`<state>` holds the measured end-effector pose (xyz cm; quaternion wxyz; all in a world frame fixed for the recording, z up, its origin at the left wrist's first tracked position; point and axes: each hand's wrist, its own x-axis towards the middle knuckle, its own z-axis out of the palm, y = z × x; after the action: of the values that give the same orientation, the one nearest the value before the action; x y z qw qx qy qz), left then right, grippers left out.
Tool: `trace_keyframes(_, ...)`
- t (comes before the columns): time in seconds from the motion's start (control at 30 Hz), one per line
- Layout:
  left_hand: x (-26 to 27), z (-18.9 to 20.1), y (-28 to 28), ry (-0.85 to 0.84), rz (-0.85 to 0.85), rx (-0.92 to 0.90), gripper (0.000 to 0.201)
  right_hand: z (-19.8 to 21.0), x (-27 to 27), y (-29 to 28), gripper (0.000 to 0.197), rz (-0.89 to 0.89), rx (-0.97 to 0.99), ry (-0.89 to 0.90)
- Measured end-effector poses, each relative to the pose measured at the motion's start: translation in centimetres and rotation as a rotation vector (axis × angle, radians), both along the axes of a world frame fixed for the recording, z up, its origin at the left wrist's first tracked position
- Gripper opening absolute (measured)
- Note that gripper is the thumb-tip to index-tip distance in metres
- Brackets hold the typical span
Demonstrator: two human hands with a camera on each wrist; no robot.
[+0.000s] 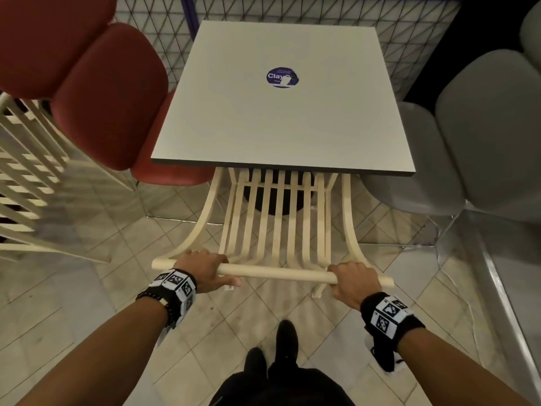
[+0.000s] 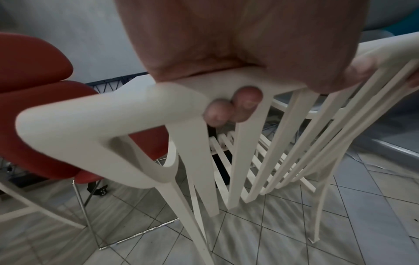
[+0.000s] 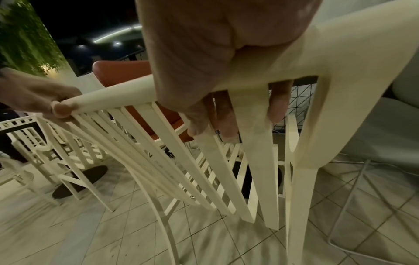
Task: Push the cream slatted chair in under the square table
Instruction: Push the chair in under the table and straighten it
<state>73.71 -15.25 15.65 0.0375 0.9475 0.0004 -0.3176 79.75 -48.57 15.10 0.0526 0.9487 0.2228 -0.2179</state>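
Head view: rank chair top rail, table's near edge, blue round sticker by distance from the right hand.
1. Chair top rail: gripped by the right hand.
2. Table's near edge: ahead, above the slats.
3. Blue round sticker: farther back, mid tabletop.

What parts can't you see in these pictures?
- Chair seat front: head view, hidden under the table.
- Table base: mostly hidden by the tabletop and slats.
- Sticker wording: cut by a torn patch; small print too tiny.
- Left hand fingertips: head view, curled behind the top rail.
- Right hand palm: right wrist view, blurred.
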Motion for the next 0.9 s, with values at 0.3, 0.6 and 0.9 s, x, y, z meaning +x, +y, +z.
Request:
trace_keyframes(0.3,1.8,0.4,-0.4,0.007,0.032,-0.007,0.095,0.1,1.7,0.2,0.026,-0.023,0.005,-0.014)
trace_keyframes(0.6,-1.2,-1.0,-0.7,0.045,0.071,0.01,0.088,-0.3,-1.1,-0.6,0.027,0.009,0.027,0.021)
trace_keyframes(0.9,-1.4,-0.6,0.2,0.028,0.062,0.003,0.057,-0.3,-1.9,1.5,0.03,0.049,0.027,-0.011)
